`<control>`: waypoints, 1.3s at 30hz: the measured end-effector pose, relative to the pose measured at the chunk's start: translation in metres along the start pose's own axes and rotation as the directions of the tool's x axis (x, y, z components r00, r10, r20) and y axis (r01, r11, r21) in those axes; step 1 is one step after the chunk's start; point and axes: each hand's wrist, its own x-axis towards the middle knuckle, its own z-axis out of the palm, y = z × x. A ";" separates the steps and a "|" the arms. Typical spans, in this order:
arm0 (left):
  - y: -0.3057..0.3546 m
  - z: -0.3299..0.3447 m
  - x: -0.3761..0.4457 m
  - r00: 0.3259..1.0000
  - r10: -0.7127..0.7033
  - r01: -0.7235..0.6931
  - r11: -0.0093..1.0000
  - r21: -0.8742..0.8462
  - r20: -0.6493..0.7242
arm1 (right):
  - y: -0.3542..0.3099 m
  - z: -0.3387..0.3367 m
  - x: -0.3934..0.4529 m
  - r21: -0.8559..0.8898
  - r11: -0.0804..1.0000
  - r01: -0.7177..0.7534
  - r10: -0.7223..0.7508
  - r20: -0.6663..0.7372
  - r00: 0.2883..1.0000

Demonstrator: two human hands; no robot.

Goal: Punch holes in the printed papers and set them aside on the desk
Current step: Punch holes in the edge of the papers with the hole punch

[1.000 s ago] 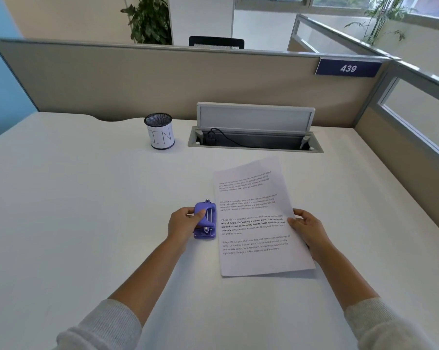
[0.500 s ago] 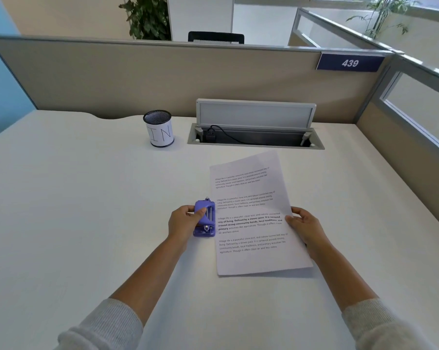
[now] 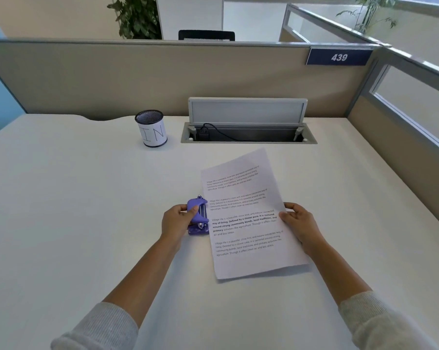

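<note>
White desk [image 3: 74, 198] fills my view. My left hand [image 3: 176, 221] grips the purple hole punch [image 3: 198, 215], touching the left edge of the printed sheet [image 3: 248, 215]; my right hand [image 3: 299, 224] pinches its right edge.

Purple hole punch [image 3: 198, 216]: small, two metal pins visible, lever on top; sits on desk at mid-left, long axis running near-far. White printed paper [image 3: 248, 215]: single sheet, four blocks of black text, some lines bold; rotated slightly, far end leaning right. Left edge of paper meets punch mouth; near right corner lifted, casting shadow on desk.
</note>
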 end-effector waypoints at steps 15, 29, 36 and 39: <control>-0.004 0.008 0.001 0.999 0.042 -0.041 0.998 0.045 -0.028 | -0.005 0.019 -0.007 -0.125 0.992 0.012 -0.002 0.080 0.997; 0.000 -0.006 0.007 0.954 0.293 -0.211 0.807 0.551 -0.063 | 0.000 0.021 0.001 -0.157 0.987 -0.020 0.026 0.036 0.999; 0.013 0.007 0.022 0.944 0.280 -0.116 0.774 0.622 -0.172 | -0.004 0.022 -0.002 -0.156 0.988 -0.009 0.014 0.033 0.999; 0.016 0.017 0.029 0.946 0.274 -0.094 0.745 0.660 -0.174 | -0.005 0.023 -0.003 -0.190 0.982 -0.016 0.020 0.019 1.000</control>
